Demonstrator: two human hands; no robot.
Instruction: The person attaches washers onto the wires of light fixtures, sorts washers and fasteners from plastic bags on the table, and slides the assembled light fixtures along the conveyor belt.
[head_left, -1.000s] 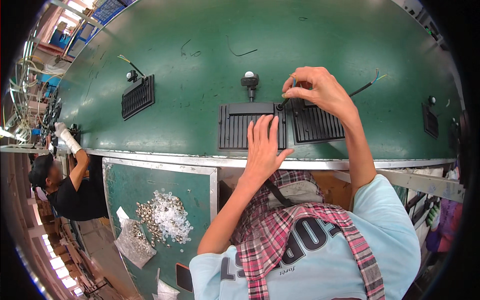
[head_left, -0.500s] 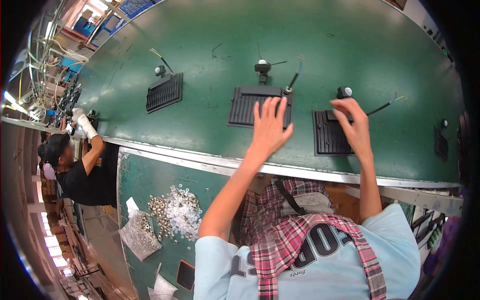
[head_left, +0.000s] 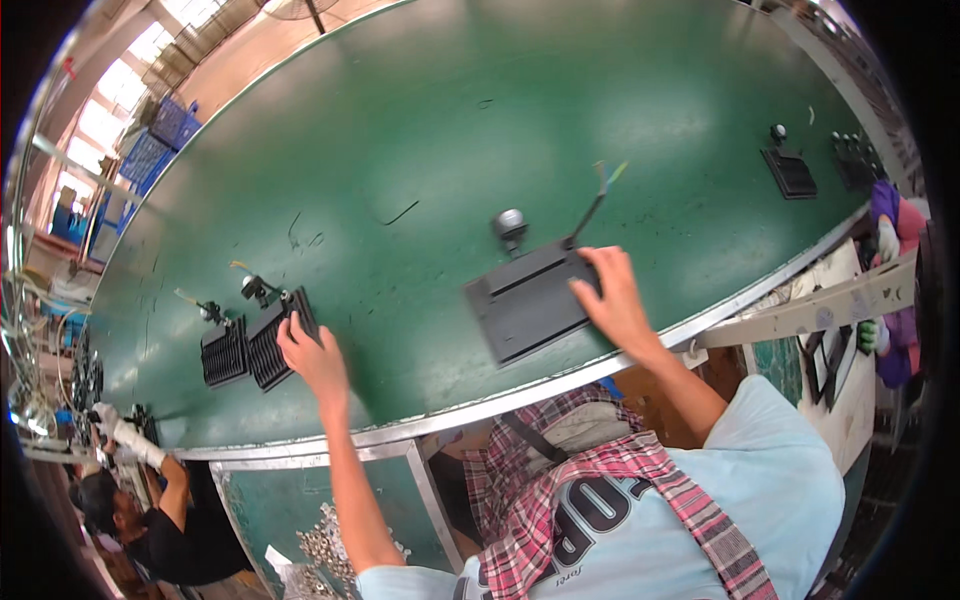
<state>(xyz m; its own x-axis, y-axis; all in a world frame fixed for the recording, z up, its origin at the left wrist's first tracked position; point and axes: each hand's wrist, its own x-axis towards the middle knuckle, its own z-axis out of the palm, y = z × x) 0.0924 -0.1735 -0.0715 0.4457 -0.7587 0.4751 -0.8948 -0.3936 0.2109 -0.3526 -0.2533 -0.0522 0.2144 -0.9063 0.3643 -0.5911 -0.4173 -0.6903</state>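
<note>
My left hand (head_left: 316, 362) has its fingers on the right edge of a black finned floodlight (head_left: 266, 350), which has a round sensor head and short wires at its top. Directly left of it, nearly touching, lies a similar floodlight (head_left: 223, 355). My right hand (head_left: 622, 305) grips the right edge of a third black floodlight (head_left: 530, 305), thumb on its face and fingers at the upper corner. This one is slightly blurred and tilted on the green table. Its sensor (head_left: 509, 224) and a cable (head_left: 592, 212) with bare coloured wires point away from me.
More floodlights (head_left: 792, 172) lie at the far right of the green tabletop (head_left: 420, 130). Loose wire scraps (head_left: 400, 213) are scattered on it. A metal rim (head_left: 450, 412) runs along the near edge. Small nuts (head_left: 325, 545) lie on a lower table. A co-worker (head_left: 165, 530) sits at left.
My left hand has slid the middle floodlight left, beside the other one. My right hand has brought its floodlight leftward and turned it. The view has swung to the right.
</note>
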